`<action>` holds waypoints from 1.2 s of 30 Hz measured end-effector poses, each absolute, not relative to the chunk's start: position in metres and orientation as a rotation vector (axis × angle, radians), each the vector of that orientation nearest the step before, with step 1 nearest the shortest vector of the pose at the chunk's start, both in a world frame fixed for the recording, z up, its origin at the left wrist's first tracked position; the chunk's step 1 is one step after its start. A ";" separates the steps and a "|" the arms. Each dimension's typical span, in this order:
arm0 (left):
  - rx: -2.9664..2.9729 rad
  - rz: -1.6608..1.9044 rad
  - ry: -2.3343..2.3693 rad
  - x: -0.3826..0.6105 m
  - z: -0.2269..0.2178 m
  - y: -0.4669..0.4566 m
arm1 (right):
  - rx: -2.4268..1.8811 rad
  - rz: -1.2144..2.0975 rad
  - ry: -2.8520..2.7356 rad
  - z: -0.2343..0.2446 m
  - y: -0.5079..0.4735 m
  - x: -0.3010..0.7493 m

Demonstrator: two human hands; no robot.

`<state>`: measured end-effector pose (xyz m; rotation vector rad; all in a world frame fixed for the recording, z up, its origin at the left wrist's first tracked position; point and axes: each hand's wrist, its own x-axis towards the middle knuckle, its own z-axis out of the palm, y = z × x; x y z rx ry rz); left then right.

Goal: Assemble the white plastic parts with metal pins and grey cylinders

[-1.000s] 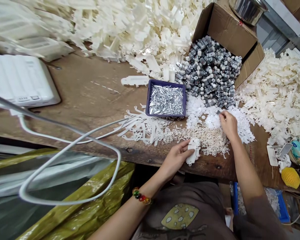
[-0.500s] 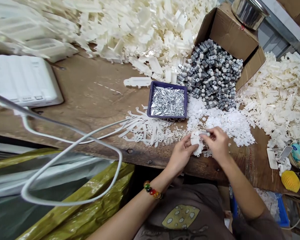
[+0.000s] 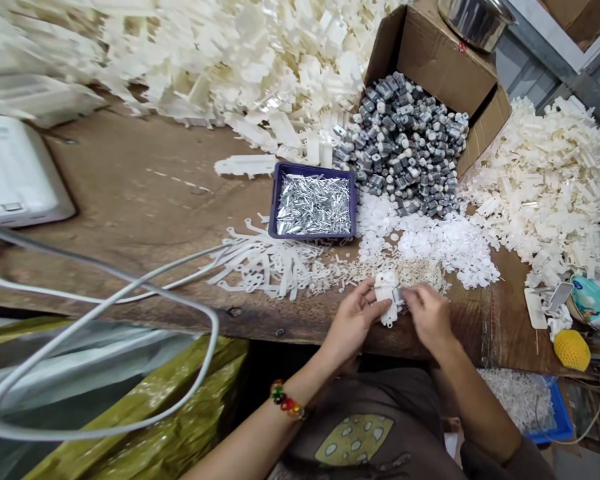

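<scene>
My left hand (image 3: 353, 321) grips a white plastic moulded part (image 3: 386, 303) at the front edge of the wooden workbench (image 3: 130, 200). My right hand (image 3: 429, 318) is right beside it, its fingertips pinching a small grey metal piece (image 3: 398, 298) against the part's side. The fingers partly hide the part and the metal piece. Behind my hands lie small white plastic discs (image 3: 445, 243) and beige moulded bits (image 3: 415, 272).
A purple tray (image 3: 313, 236) of silver pins and an open cardboard box (image 3: 443, 60) spilling grey metal parts stand beyond my hands. Cream plastic pieces heap along the back and right. A white cable loops over the bench's left side, above plastic sheeting.
My right hand has moved left from the white discs to the part in my left hand, bringing a small metal piece to it. The view has shifted slightly.
</scene>
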<state>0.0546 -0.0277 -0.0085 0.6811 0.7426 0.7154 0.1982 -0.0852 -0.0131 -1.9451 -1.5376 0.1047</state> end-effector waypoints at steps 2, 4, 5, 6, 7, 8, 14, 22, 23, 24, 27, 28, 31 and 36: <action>0.621 0.622 0.705 0.054 -0.003 -0.026 | -2.051 0.006 -1.477 -0.008 -0.085 0.233; 0.600 0.562 0.672 0.055 0.002 -0.025 | -2.192 -0.097 -1.543 -0.004 -0.083 0.266; 0.601 0.541 0.662 0.056 0.004 -0.025 | -2.248 -0.111 -1.615 -0.003 -0.081 0.278; 0.606 0.520 0.653 0.057 0.005 -0.025 | -2.283 -0.098 -1.692 -0.003 -0.079 0.288; 0.612 0.500 0.646 0.058 0.006 -0.026 | -2.297 -0.069 -1.747 -0.003 -0.078 0.294; 0.618 0.483 0.641 0.060 0.005 -0.026 | -2.290 -0.037 -1.765 -0.004 -0.077 0.298; 0.683 0.505 0.649 0.069 -0.004 -0.029 | -1.909 0.491 -1.295 0.003 -0.081 0.270; 0.800 0.557 0.699 0.071 -0.010 -0.031 | -1.527 0.230 -1.358 0.017 -0.073 0.194; 0.812 0.571 0.704 0.070 -0.010 -0.031 | -1.521 0.174 -1.406 0.015 -0.072 0.190; 0.826 0.585 0.708 0.069 -0.010 -0.031 | -1.522 0.118 -1.458 0.012 -0.071 0.188; 0.879 0.629 0.728 0.067 -0.011 -0.032 | -1.547 -0.080 -1.612 0.004 -0.072 0.185; 0.899 0.646 0.733 0.067 -0.011 -0.032 | -1.554 -0.140 -1.652 0.002 -0.072 0.184; 0.960 0.688 0.731 0.065 -0.012 -0.033 | -1.557 -0.245 -1.731 -0.004 -0.074 0.181; 1.017 0.745 0.714 0.060 -0.011 -0.030 | -1.559 -0.214 -1.707 -0.007 -0.077 0.168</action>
